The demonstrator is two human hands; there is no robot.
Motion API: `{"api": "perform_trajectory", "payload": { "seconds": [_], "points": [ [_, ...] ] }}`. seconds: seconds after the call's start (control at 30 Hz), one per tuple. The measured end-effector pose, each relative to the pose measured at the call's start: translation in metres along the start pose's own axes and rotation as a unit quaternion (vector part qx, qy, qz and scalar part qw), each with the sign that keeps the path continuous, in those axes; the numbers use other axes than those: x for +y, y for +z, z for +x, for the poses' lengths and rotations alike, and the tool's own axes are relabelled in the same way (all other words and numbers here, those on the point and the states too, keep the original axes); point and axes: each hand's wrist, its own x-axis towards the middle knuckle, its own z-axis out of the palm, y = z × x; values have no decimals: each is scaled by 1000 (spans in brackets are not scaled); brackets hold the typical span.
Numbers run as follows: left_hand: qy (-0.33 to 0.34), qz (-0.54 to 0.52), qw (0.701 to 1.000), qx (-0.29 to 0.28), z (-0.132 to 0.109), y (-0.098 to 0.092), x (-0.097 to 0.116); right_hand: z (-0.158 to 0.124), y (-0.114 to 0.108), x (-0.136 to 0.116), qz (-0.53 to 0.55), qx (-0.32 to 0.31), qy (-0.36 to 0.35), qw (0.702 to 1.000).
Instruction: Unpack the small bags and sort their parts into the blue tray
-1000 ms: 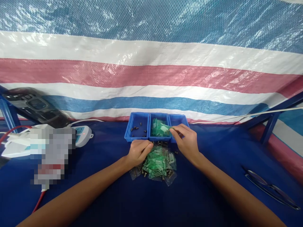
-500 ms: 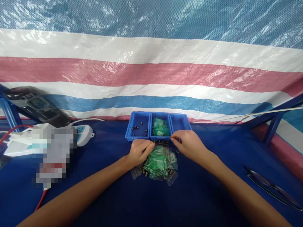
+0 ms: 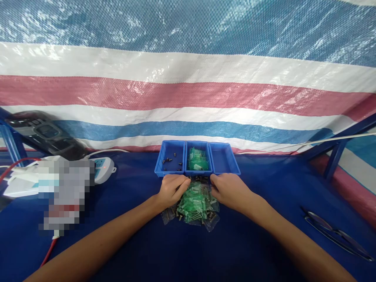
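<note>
A heap of small clear bags with green parts and dark screws [image 3: 195,205] lies on the blue cloth between my hands. My left hand [image 3: 172,189] rests curled at the heap's left edge, fingers pinched on something I cannot make out. My right hand [image 3: 229,190] sits at the heap's right edge, fingers curled onto the bags. Behind them stand three joined blue trays: the left tray [image 3: 170,161] holds a few dark screws, the middle tray [image 3: 197,159] holds green bags, the right tray [image 3: 225,162] looks bare.
A white power strip [image 3: 102,167] with cables and a blurred patch lie at the left, a dark device [image 3: 44,133] behind them. Spectacles [image 3: 335,235] lie at the right. A striped tarpaulin [image 3: 188,90] hangs behind the table.
My right hand dropped a green bag into the middle tray, then drew back to the heap's right edge. My left hand stayed where it was.
</note>
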Motion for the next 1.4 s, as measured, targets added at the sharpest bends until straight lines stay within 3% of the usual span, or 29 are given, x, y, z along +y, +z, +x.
{"api": "perform_trajectory", "payload": {
  "seconds": [0.07, 0.13, 0.23, 0.37, 0.47, 0.8, 1.4],
  "points": [
    [-3, 7, 1000, -2, 1, -1, 1, 0, -2, -7, 94, 164, -17, 982],
    [-4, 11, 1000, 0, 1, -1, 1, 0, 1, -16, 189, 324, -45, 926],
    [-5, 9, 1000, 11, 1, -2, 1, 3, 20, -26, 261, 408, -68, 872],
    [-1, 15, 1000, 20, 1, 0, 0, 8, 51, -29, 347, 390, -38, 852],
    [8, 16, 1000, 16, 2, 1, 0, 10, 62, -28, 388, 383, -11, 838],
    [36, 19, 999, 19, 2, 4, 0, 8, 62, -27, 425, 352, -10, 834],
    [58, 62, 996, 8, 0, 4, -1, 10, 70, -27, 429, 386, 2, 817]
  ]
}}
